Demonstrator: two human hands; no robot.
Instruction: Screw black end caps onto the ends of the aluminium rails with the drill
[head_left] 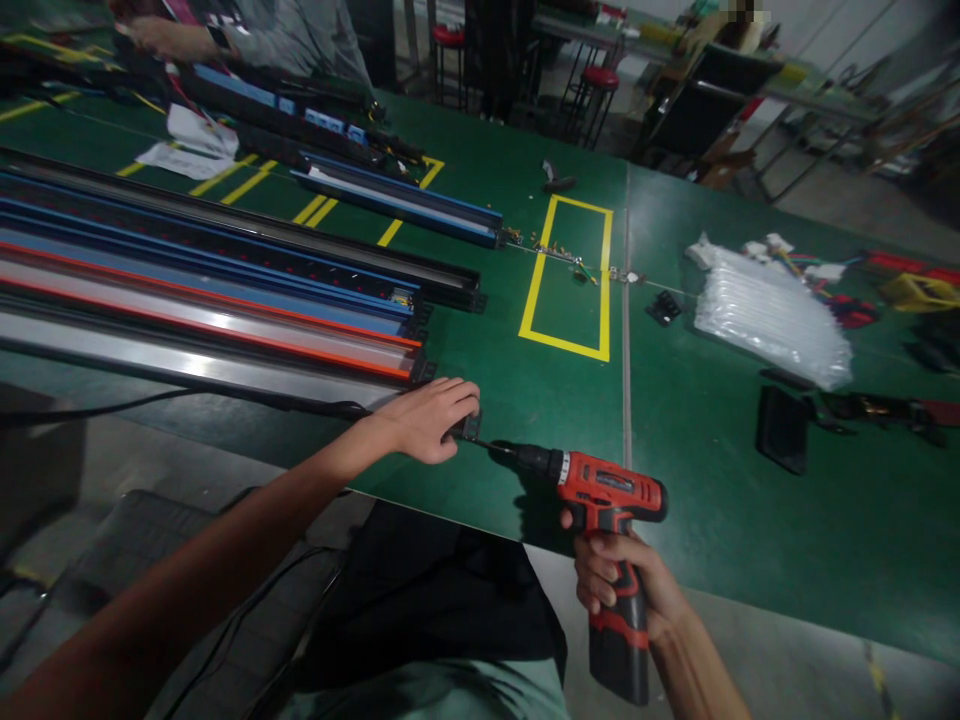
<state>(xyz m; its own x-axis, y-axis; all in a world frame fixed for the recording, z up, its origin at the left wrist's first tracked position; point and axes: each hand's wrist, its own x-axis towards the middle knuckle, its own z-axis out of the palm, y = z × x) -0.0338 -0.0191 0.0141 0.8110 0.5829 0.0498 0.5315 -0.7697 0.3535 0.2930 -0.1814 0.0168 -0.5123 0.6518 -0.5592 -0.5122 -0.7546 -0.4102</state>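
Note:
My right hand (619, 575) is wrapped round the handle of a red and black cordless drill (611, 485). The drill points left, and its long thin bit (491, 446) reaches the black end piece (470, 425) of the nearest metal profile. My left hand (436, 418) is closed over the end of that silver and black metal profile (225, 352), fingers curled over its top. Beyond it lie a profile with orange edges (225, 320) and blue-edged profiles (300, 268), side by side on the green table.
Small metal parts (551, 250) lie near a yellow taped rectangle (566, 345). To the right are a bubble-wrap pack (772, 310), a black phone-like object (782, 428) and a small black part (664, 308). Across the table, a person's grey sleeve (300, 45) shows beside papers (191, 145).

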